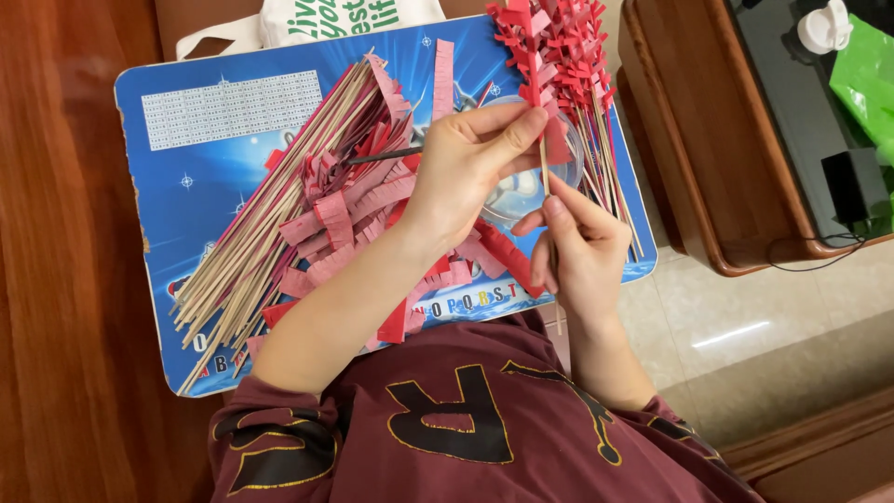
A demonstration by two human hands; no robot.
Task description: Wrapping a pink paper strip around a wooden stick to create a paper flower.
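The left hand (466, 172) pinches a red fringed paper strip (526, 56) against a thin wooden stick (546, 172) between thumb and fingertips, while the right hand (577, 251) closes its fingers around the same stick lower down, just above the near edge of the blue lap board (200, 163). On the board to the left lie a bundle of bare sticks (251, 247) and a loose heap of red fringed strips (345, 210). Finished wrapped sticks (582, 65) rest at its far right corner, beside a clear round dish (570, 166).
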